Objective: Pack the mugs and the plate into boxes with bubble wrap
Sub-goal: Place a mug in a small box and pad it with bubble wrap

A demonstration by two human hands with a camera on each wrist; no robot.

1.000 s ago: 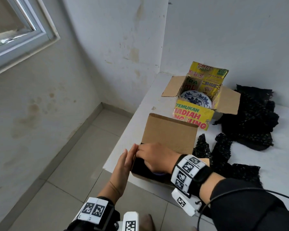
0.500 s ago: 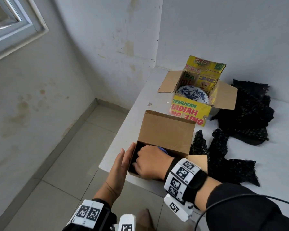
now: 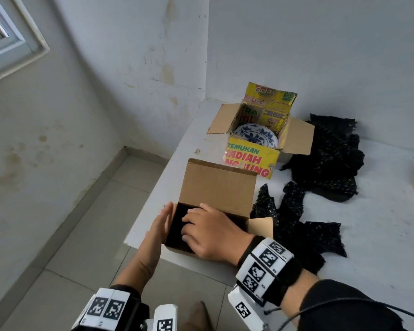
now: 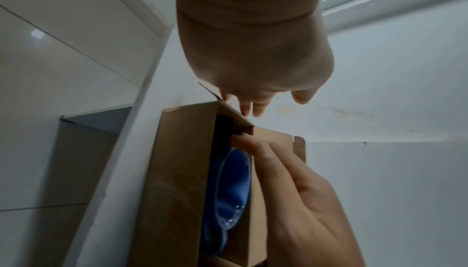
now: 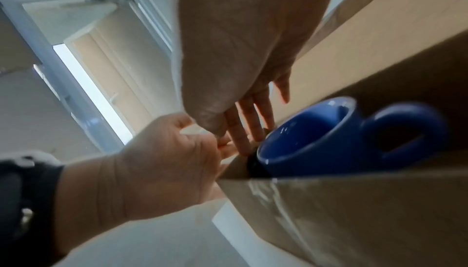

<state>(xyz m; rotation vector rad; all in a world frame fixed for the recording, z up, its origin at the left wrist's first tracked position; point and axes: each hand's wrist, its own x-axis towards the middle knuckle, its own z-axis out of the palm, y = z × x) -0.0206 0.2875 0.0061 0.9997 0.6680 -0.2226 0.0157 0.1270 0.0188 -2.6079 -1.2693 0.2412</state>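
A brown cardboard box (image 3: 215, 194) stands at the table's near left corner with its lid flap up. My left hand (image 3: 161, 220) lies flat with straight fingers against the box's left wall. My right hand (image 3: 191, 229) covers the opening, its straight fingers (image 5: 253, 125) pressing down into black bubble wrap (image 5: 254, 164) beside a blue mug (image 5: 316, 137). The mug (image 4: 233, 187) sits upright inside the box (image 4: 177, 171) and is hidden by my hand in the head view. Farther back, a blue-and-white plate (image 3: 255, 137) lies in an open yellow box (image 3: 249, 158).
Loose black bubble wrap lies in a heap (image 3: 328, 158) right of the yellow box, and in pieces (image 3: 296, 225) right of the brown box. The white table (image 3: 380, 235) ends just left of and in front of the brown box; tiled floor (image 3: 81, 235) lies below.
My right hand has slid from the box's far left corner down over the opening, fingers now inside. The left hand stays against the box's left wall.
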